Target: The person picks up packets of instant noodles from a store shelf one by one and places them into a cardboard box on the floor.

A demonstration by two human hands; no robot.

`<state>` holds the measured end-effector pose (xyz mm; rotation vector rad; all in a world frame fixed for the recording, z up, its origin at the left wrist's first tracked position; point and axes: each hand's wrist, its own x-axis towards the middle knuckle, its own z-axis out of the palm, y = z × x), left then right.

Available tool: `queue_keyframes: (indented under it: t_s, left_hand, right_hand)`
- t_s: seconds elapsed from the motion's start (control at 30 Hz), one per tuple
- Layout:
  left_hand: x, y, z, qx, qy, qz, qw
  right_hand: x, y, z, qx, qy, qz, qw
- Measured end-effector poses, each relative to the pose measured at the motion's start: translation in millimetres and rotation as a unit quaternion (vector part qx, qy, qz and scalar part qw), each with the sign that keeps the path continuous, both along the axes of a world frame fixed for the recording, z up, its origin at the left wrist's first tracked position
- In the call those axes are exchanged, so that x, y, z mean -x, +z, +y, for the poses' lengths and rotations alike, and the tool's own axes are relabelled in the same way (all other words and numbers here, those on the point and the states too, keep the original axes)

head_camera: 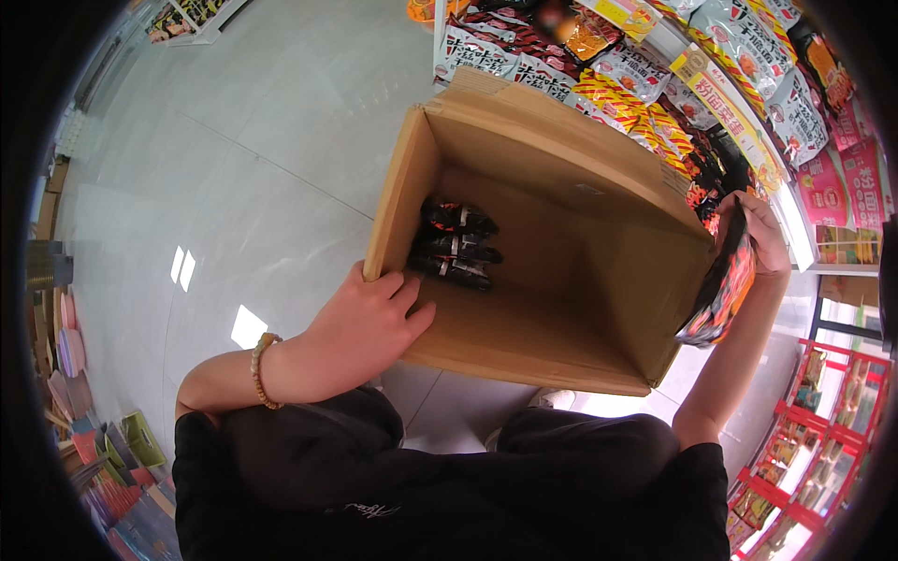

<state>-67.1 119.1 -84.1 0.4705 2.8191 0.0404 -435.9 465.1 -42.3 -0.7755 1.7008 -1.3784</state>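
Note:
A deep cardboard box (pixel 533 329), its top facing me, stands tilted before my knees. My left hand (pixel 382 308) grips the near left corner of its rim, thumb inside and a beaded bracelet on the wrist. Inside, several black snack packets (pixel 456 245) lie in a row against the left wall. Beyond the box's right side, my right hand (pixel 761 228) pinches the top edge of a black packet with an orange and red print (pixel 726 294), which hangs down from the fingers. Part of the right hand is behind that packet.
Store shelves (pixel 729 116) with white, yellow-striped and pink snack bags rise behind the box and to the right. A red wire rack (pixel 807 449) with packets stands at the lower right. Mixed goods (pixel 105 456) line the left side, past the grey tiled floor (pixel 266 154).

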Motion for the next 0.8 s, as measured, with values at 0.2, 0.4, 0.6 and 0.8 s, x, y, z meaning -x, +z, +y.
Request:
queue_keyframes:
  t_s: [0.2, 0.4, 0.6, 0.8]
  left_hand:
    - [-2, -4, -2, -0.002, -0.005, 0.005, 1.000]
    - [-3, -6, -1, 0.003, -0.004, 0.001, 1.000]
    - [-2, -4, 0, 0.003, -0.014, 0.019, 1.000]
    - [-8, -10, -2, -0.001, -0.006, 0.031, 0.999]
  right_hand:
    - [-51, 55, -78, -0.124, 0.154, 0.154, 0.968]
    - [-139, 30, -158, 0.006, 0.027, 0.376, 0.926]
    - [-187, -75, -227, -0.031, 0.065, 0.625, 0.777]
    - [-169, -142, -271, -0.067, 0.051, 0.635, 0.768]
